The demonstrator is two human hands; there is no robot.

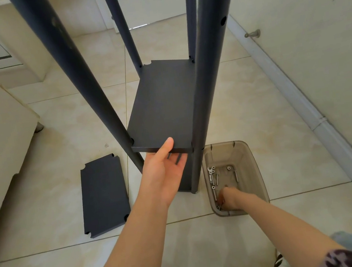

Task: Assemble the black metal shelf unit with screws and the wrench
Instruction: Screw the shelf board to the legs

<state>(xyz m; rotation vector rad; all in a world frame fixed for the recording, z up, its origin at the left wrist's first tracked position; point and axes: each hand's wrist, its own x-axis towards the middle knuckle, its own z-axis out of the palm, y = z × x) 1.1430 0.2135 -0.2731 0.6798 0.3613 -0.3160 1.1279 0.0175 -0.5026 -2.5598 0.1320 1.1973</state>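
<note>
left hand (164, 170) gripping shelf board (162, 103) near edge, thumb over, fingers under | right hand (229, 200) digging in bin (256, 167) among screws (236, 176), fingers' grip unclear

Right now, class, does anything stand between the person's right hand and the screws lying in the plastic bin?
Nothing visible does. The bin is open-topped, and the right hand is down inside its near end, among the screws. The wrench lies farther in, apart from that hand. The left hand holds the shelf board.
</note>
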